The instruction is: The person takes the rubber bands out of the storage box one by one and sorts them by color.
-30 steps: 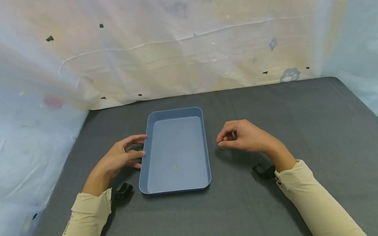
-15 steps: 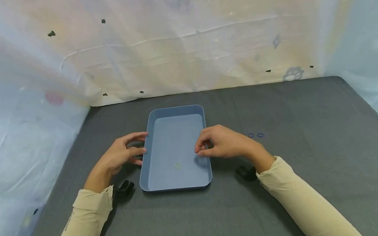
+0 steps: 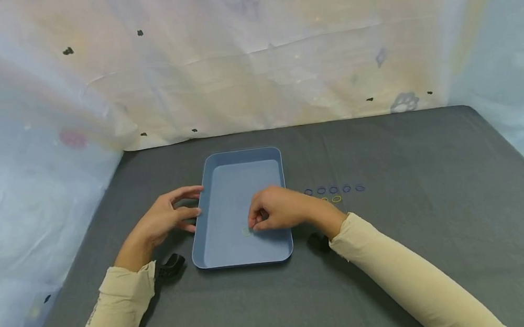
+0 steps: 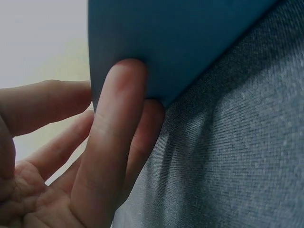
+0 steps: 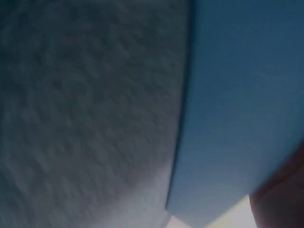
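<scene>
A blue rectangular tray (image 3: pixel 226 188) lies on the table. My left hand (image 3: pixel 160 218) touches the tray's left side with its fingertips; in the left wrist view its fingers (image 4: pixel 118 95) lie against the outer wall. Over the tray's right half, my right hand (image 3: pixel 278 206) reaches down, thumb and fingertips drawn close together beside a thin yellow rubber band (image 3: pixel 246 232) on the tray floor. Whether they pinch it cannot be made out. In the right wrist view only a dark part of that hand (image 5: pixel 282 199) shows, next to the tray wall (image 5: pixel 232 104).
Right of the tray, several blue rubber bands (image 3: pixel 333 190) lie in a row on the grey tablecloth (image 3: pixel 416 191). Nearer, yellow bands (image 3: pixel 336 199) lie partly hidden behind the right wrist. Pale curtains (image 3: pixel 255 90) surround the table.
My right hand has moved left from the table over the tray's edge and down to the yellow band inside, uncovering the bands on the cloth. The left hand stays at the tray.
</scene>
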The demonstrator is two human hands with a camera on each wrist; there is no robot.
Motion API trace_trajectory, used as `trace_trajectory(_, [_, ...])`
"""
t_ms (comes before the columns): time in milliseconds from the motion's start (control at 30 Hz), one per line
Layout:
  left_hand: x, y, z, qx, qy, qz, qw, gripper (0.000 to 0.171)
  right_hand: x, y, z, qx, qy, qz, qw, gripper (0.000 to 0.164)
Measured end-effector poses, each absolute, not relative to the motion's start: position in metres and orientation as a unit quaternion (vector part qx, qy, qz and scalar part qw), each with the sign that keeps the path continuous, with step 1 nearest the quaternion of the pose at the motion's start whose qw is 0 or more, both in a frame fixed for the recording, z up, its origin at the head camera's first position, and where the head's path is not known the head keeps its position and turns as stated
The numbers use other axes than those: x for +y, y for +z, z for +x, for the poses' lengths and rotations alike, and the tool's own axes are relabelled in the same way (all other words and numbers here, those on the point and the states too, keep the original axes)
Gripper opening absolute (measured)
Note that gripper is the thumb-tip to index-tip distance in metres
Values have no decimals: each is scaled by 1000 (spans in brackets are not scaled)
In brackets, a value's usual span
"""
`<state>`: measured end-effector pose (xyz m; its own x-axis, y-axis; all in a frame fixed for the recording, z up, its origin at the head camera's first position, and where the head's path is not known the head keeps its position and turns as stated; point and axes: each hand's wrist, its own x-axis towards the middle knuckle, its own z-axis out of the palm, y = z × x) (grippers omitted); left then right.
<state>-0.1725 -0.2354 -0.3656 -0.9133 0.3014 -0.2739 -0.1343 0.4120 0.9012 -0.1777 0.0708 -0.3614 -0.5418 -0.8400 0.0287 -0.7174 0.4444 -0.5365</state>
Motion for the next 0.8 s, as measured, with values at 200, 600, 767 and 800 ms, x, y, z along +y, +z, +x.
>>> trace_trajectory(200, [-237,-366,-171,817,536,57,204,64,58,-367,-175,847,-241,-460,114,4])
trace_trajectory(600, [-236,-361,-172,822,527,64,205,62,50,-366,-179,862,-208,-451,101,9])
trace_trajectory(767, [-237,-362,-172,823,525,63,205,62,50,-367,-178,857,-208,-459,104,8])
trace_trajectory(800, [-237,-362,-172,823,525,65,205,62,49,-367,-178,858,-206,-460,105,7])
